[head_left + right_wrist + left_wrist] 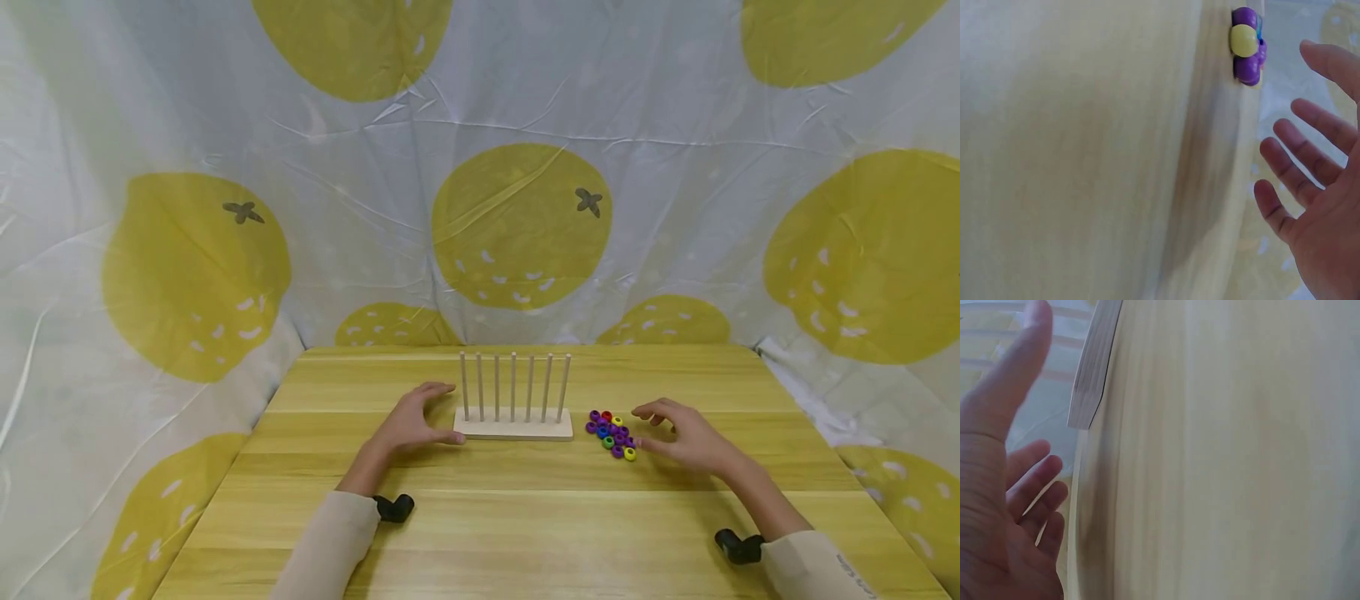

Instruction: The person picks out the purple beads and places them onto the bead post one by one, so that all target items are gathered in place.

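A wooden peg stand [513, 428] with several upright rods on a flat base stands on the table. My left hand [411, 422] is at the stand's left end, thumb and fingers spread apart with nothing between them. Whether the thumb touches the base, I cannot tell. Right of the stand lies a cluster of small round beads [611, 433], mostly purple, with some yellow, blue, green and red. My right hand [686, 437] hovers just right of the beads, fingers loosely bent and holding nothing. In the right wrist view its palm [1335, 231] shows bare, apart from the beads.
The wood-grained table [510, 542] reaches back to a white curtain [660, 225] printed with large yellow fruit. A black wrist camera [395, 507] sits on the left wrist, and another black camera [738, 547] on the right.
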A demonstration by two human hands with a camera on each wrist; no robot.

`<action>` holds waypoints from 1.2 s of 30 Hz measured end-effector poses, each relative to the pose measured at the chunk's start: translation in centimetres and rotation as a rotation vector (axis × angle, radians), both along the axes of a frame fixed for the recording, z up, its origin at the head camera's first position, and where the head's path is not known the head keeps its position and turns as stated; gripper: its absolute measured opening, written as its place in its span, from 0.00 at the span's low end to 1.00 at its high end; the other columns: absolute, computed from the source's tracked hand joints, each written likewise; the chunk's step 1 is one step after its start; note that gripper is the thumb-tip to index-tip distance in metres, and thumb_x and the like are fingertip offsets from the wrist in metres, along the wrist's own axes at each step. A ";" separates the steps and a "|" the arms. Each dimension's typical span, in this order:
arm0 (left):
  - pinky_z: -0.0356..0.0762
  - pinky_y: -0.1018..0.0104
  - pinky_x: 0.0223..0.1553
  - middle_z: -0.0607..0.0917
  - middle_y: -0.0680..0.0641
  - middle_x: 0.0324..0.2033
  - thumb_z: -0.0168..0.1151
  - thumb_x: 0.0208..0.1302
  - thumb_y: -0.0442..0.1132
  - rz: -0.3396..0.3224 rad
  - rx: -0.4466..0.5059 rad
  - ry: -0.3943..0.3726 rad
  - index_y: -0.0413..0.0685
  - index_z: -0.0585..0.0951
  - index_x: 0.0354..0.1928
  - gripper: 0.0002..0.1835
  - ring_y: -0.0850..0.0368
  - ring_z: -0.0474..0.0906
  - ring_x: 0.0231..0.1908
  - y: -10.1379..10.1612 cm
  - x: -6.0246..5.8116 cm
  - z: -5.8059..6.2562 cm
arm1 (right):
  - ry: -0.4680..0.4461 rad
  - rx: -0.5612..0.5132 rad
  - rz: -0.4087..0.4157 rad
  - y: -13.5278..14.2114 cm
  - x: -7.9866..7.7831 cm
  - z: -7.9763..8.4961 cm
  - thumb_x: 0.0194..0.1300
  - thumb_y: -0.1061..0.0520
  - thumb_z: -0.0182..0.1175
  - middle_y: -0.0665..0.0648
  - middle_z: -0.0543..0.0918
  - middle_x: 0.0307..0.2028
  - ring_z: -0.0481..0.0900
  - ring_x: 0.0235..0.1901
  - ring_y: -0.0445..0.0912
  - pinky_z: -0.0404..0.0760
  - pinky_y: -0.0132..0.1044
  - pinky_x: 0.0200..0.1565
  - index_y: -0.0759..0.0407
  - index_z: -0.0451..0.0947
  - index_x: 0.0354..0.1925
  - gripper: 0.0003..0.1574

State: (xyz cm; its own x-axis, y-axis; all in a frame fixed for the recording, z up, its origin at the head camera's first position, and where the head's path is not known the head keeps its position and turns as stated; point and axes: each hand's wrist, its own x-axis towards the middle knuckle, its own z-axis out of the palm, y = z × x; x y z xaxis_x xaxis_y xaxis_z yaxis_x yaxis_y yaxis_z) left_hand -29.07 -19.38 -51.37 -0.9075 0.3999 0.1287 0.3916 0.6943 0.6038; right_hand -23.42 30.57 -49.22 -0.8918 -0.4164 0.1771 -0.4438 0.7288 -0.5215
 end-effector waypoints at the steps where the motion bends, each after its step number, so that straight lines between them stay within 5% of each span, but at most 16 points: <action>1: 0.64 0.36 0.73 0.73 0.42 0.72 0.81 0.45 0.65 -0.001 0.006 -0.005 0.51 0.74 0.73 0.54 0.38 0.66 0.73 0.1 0.0 0.0 | 0.000 0.001 0.001 0.0 0.0 -0.2 0.68 0.47 0.70 0.57 0.84 0.53 0.80 0.48 0.53 0.82 0.53 0.49 0.60 0.79 0.61 0.29; 8: 0.64 0.41 0.73 0.78 0.45 0.67 0.82 0.47 0.63 -0.003 0.026 -0.020 0.55 0.79 0.69 0.46 0.42 0.70 0.71 0.1 -0.1 -0.6 | -0.038 -0.012 -0.007 0.1 0.0 -1.3 0.67 0.48 0.70 0.51 0.84 0.49 0.79 0.47 0.47 0.82 0.41 0.46 0.58 0.82 0.58 0.25; 24: 0.69 0.45 0.71 0.84 0.51 0.60 0.81 0.48 0.62 0.019 0.040 0.005 0.61 0.85 0.61 0.36 0.47 0.75 0.66 0.5 -0.2 -1.2 | -0.068 -0.056 -0.016 0.3 -0.2 -2.3 0.67 0.52 0.71 0.45 0.85 0.46 0.79 0.46 0.41 0.80 0.38 0.50 0.47 0.87 0.48 0.11; 36: 0.70 0.43 0.69 0.84 0.49 0.60 0.82 0.47 0.61 0.041 0.050 0.010 0.59 0.85 0.60 0.36 0.44 0.75 0.66 0.8 0.5 -1.3 | -0.096 -0.131 -0.027 0.3 -0.1 -3.5 0.67 0.51 0.71 0.46 0.83 0.41 0.75 0.39 0.37 0.77 0.33 0.42 0.48 0.87 0.48 0.11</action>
